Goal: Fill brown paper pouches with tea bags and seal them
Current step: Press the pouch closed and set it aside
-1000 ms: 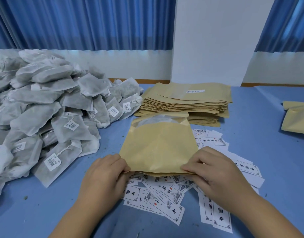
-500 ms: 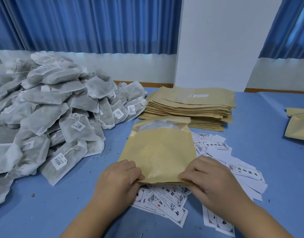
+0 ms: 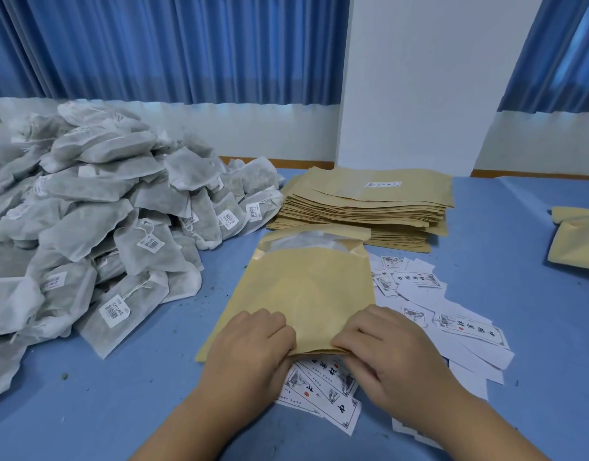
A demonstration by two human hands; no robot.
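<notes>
Pouch pinched by left hand, right hand, over Chinese-character labels.

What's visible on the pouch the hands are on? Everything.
The brown paper pouch is a matte tan rectangle lying lengthwise on the blue table. Its mouth is at the far end, open, showing a pale translucent lining or window. The left hand and right hand pinch its near edge, which overlaps the printed labels. Its far edge lies by the pouch stack; whether they touch is unclear.
</notes>
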